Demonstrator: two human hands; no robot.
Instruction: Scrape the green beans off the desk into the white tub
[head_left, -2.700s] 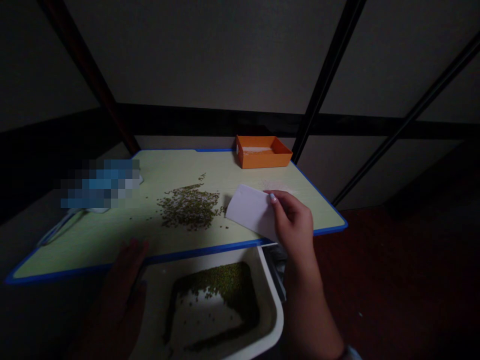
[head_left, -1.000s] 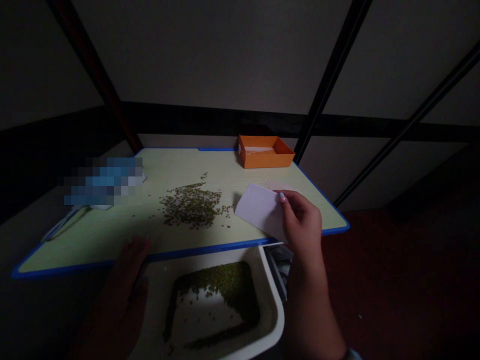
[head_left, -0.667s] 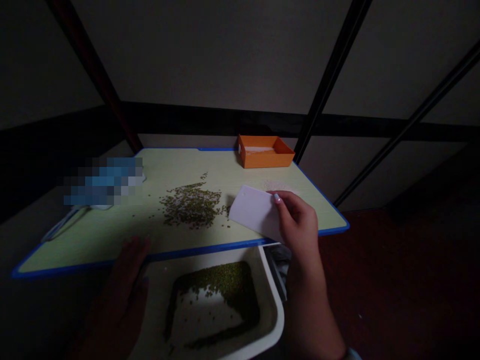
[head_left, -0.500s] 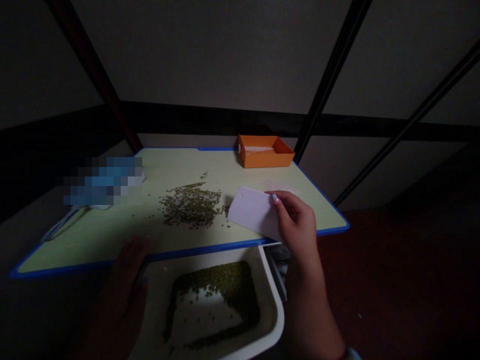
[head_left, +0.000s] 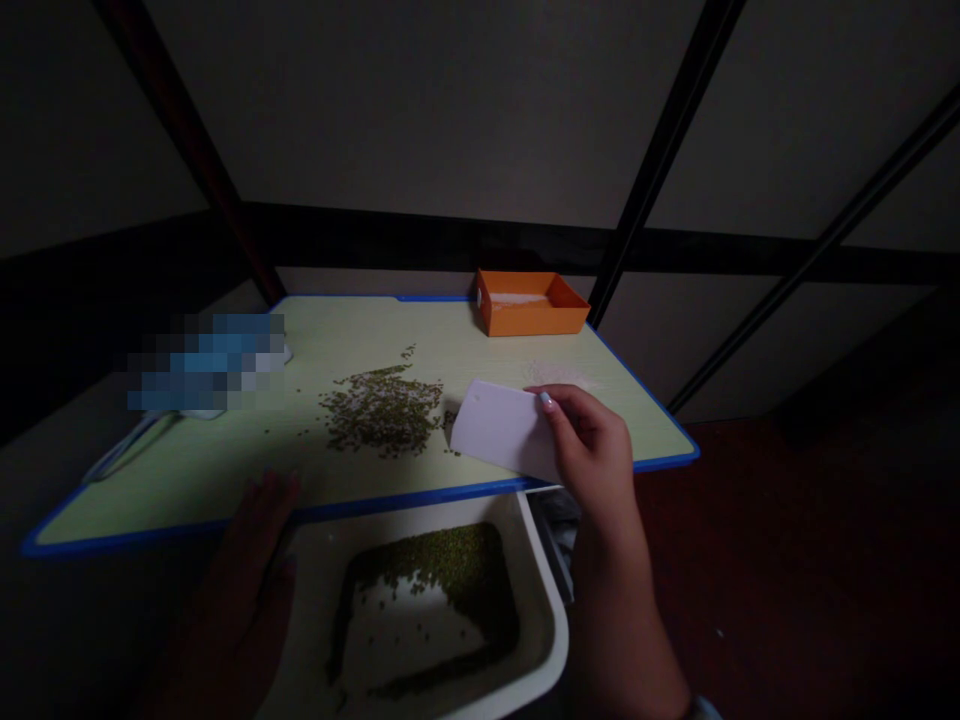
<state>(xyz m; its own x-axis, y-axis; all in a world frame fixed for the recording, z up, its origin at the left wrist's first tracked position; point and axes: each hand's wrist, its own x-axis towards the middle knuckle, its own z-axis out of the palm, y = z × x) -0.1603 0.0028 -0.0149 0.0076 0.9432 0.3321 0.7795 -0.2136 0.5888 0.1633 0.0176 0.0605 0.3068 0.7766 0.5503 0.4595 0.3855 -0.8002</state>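
Note:
My right hand [head_left: 589, 440] pinches a flat white plastic scraper [head_left: 506, 428] between thumb and fingers, tilted low over the tabletop. Just left of the scraper's edge lies a loose spread of small green beans [head_left: 382, 408], a few of them partly behind it. My left hand [head_left: 255, 560] is in deep shadow at the table's front edge, its fingers stretched out over the blue trim and the thumb apart beside the tub. Below that edge is a white tub [head_left: 551, 610] with more green beans along its far and right sides.
An orange open box [head_left: 536, 320] with white grains inside stands at the table's [head_left: 345, 325] back right. Pale grains [head_left: 559, 375] are scattered in front of it. A blurred-out blue and white object [head_left: 217, 365] with a cable sits at the left. Wall panels rise behind.
My right hand and the scraper have shifted slightly left and down, closer to the beans on the table. My left hand and the tub have stayed in place.

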